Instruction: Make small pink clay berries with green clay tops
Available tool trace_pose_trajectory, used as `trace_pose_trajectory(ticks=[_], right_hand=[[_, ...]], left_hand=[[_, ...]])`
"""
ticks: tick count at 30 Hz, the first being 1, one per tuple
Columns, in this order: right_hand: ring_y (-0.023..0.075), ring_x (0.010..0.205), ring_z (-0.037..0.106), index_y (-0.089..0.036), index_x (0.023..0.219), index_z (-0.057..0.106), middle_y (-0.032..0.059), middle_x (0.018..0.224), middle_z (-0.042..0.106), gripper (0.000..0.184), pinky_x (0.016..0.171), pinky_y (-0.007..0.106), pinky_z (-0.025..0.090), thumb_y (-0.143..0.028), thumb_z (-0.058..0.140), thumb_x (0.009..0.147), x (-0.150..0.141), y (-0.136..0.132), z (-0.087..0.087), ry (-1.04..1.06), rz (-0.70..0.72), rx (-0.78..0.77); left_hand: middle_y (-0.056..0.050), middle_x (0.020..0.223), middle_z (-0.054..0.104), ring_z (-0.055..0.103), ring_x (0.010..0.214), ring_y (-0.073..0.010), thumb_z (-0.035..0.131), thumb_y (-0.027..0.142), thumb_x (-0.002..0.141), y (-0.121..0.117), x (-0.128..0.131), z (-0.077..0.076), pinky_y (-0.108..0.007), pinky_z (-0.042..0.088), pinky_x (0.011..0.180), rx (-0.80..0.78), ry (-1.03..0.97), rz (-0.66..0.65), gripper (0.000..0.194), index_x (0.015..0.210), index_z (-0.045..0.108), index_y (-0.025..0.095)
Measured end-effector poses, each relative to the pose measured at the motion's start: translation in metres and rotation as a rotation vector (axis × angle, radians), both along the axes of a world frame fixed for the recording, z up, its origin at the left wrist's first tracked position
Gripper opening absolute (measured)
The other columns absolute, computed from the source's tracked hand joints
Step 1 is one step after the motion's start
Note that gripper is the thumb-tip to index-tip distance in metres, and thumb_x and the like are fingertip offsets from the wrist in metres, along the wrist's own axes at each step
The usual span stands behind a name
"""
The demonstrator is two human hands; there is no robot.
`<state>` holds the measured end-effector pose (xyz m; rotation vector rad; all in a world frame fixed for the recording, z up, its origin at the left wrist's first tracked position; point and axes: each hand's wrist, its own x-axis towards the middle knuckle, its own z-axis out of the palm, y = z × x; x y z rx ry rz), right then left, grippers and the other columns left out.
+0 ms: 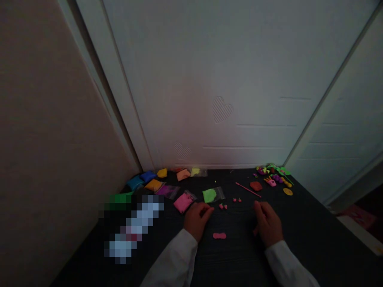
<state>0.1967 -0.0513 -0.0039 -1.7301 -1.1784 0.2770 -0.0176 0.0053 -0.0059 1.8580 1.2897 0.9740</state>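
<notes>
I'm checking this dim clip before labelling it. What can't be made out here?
Head view only:
- Left hand and right hand: fingers curl down, so whether either pinches anything is hidden.
- Tiny pink bits: too small and dark to identify.
- Object left of the pink packet: pixelated.
- Toy pile: too small to sort out.

Pink clay piece, green bag, dark table.

A row of clay packets lies along the back of the dark table: a blue packet, an orange packet, a purple packet; small finished clay figures cluster at the far right; a yellow disc lies beside them; white panelled doors rise behind.
</notes>
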Motion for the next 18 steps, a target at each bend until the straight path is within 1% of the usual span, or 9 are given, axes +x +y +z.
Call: trace_pose_trajectory(ticks=[2, 5, 8, 10, 12, 15, 18], right_hand=[[0.0109, 0.043, 0.047, -0.019, 0.068, 0.053, -0.0018, 0.054, 0.047, 0.029, 0.038, 0.023, 0.037, -0.044, 0.042, 0.076, -0.001, 0.001, 0.0, 0.009, 0.0, 0.029], [0.0121, 0.05, 0.051, -0.018, 0.079, 0.058, 0.0022, 0.069, 0.056, 0.027, 0.042, 0.025, 0.041, -0.042, 0.045, 0.074, 0.0, 0.002, 0.001, -0.013, 0.031, 0.058], [0.0146, 0.062, 0.055, -0.02, 0.091, 0.059, 0.0055, 0.086, 0.058, 0.029, 0.05, 0.027, 0.044, -0.039, 0.044, 0.075, 0.003, 0.002, 0.002, -0.042, 0.069, 0.08], [0.0158, 0.068, 0.056, -0.021, 0.094, 0.059, 0.0064, 0.09, 0.058, 0.03, 0.054, 0.028, 0.046, -0.037, 0.042, 0.076, 0.004, 0.002, 0.002, -0.056, 0.077, 0.092], [0.016, 0.067, 0.056, -0.02, 0.094, 0.06, 0.0065, 0.089, 0.059, 0.031, 0.054, 0.029, 0.045, -0.037, 0.042, 0.076, 0.004, 0.002, 0.001, -0.065, 0.071, 0.098], [0.0159, 0.062, 0.056, -0.019, 0.096, 0.058, 0.0058, 0.08, 0.061, 0.033, 0.053, 0.03, 0.045, -0.038, 0.041, 0.076, 0.004, 0.001, 0.0, -0.071, 0.058, 0.092], [0.0165, 0.062, 0.056, -0.019, 0.098, 0.056, 0.0053, 0.075, 0.061, 0.034, 0.057, 0.032, 0.045, -0.039, 0.039, 0.076, 0.002, 0.0, 0.0, -0.085, 0.057, 0.075]], left_hand=[[-0.004, 0.075, 0.059, 0.051, 0.075, -0.0176, 0.046, 0.039, 0.073, 0.0, 0.001, 0.0, -0.031, 0.038, 0.07, 0.063, 0.083, -0.021, 0.025, 0.073, 0.061, 0.02], [-0.004, 0.08, 0.06, 0.052, 0.081, -0.0177, 0.047, 0.029, 0.074, 0.003, 0.001, -0.004, -0.031, 0.039, 0.075, 0.138, 0.142, -0.036, 0.018, 0.078, 0.062, 0.02], [-0.006, 0.085, 0.06, 0.052, 0.085, -0.0169, 0.045, 0.022, 0.075, 0.007, 0.002, -0.009, -0.031, 0.041, 0.077, 0.227, 0.228, -0.018, 0.02, 0.086, 0.061, 0.018], [-0.007, 0.086, 0.06, 0.052, 0.085, -0.0171, 0.042, 0.02, 0.077, 0.009, 0.002, -0.011, -0.031, 0.042, 0.077, 0.275, 0.293, -0.033, 0.022, 0.09, 0.06, 0.018], [-0.007, 0.087, 0.061, 0.051, 0.087, -0.0175, 0.04, 0.018, 0.078, 0.01, 0.004, -0.01, -0.032, 0.041, 0.079, 0.302, 0.332, -0.074, 0.024, 0.091, 0.06, 0.018], [-0.006, 0.088, 0.061, 0.05, 0.087, -0.0174, 0.039, 0.015, 0.077, 0.011, 0.009, -0.005, -0.033, 0.039, 0.08, 0.341, 0.388, -0.137, 0.025, 0.089, 0.061, 0.018], [-0.008, 0.088, 0.059, 0.048, 0.085, -0.0177, 0.038, 0.016, 0.078, 0.014, 0.014, -0.003, -0.034, 0.038, 0.08, 0.37, 0.441, -0.128, 0.026, 0.091, 0.06, 0.016]])
